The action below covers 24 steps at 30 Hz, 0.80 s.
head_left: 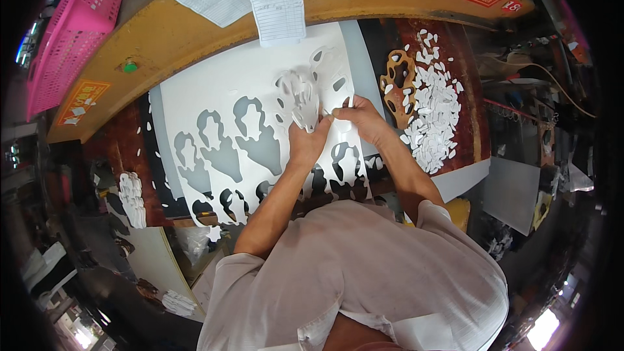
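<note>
My left hand [310, 141] is closed round the lower end of a small stack of white cut-out pieces [300, 94], whose upper part looks blurred. Close beside it, my right hand [361, 119] pinches the edge of a white cut piece [340, 99] with thumb and forefinger. Both hands are over a large white sheet [214, 84], which has rows of shaped holes showing grey and dark beneath. To the right of my right hand lies a brown cutting die [392, 94] with several openings, a few white bits on it.
White offcuts [437, 114] are heaped on the red-brown bed at the right. A yellow machine beam [195, 32] with buttons and warning labels spans the far side, with paper forms [276, 0] hanging from it. A pink basket [81, 26] stands far left; stacked white pieces [132, 198] lie near left.
</note>
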{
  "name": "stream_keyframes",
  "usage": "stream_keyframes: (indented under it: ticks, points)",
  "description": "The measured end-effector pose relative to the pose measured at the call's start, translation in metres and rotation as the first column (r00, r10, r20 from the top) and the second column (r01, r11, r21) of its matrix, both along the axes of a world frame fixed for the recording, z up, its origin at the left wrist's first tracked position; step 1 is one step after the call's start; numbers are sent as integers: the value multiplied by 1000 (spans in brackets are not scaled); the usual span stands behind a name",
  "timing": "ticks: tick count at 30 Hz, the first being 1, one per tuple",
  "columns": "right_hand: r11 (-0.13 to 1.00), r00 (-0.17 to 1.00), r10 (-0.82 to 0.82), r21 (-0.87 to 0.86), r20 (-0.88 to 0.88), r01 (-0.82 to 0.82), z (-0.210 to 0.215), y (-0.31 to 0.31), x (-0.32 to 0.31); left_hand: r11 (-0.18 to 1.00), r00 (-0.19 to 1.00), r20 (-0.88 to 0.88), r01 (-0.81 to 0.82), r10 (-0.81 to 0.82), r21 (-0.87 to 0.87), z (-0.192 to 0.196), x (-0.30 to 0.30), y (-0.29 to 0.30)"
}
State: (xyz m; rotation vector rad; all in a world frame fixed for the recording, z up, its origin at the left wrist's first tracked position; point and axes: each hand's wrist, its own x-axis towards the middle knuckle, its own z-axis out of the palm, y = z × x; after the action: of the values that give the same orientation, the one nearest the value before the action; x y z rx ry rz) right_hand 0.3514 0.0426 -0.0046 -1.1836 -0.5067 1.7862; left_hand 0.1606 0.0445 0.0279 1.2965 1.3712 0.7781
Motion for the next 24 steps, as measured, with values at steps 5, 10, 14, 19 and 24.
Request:
stream_keyframes:
  ticks: [5,10,14,19,24]
  points:
    - [1000,999,17,-12,42,-17,0,3,1,996,997,-53,-56,60,69,-2,9,-2]
    - [993,982,109,36,151,-115,1,7,7,981,979,-200,12,28,194,-18,6,5]
    - [990,983,138,27,120,-142,4,10,15,982,974,-227,42,1,183,-20,-11,19]
    - [993,989,112,-34,98,-109,12,13,12,995,980,-192,42,-58,-90,5,-21,12]
    - [993,983,112,29,146,-118,12,11,10,992,973,-222,83,-60,96,15,-6,8]
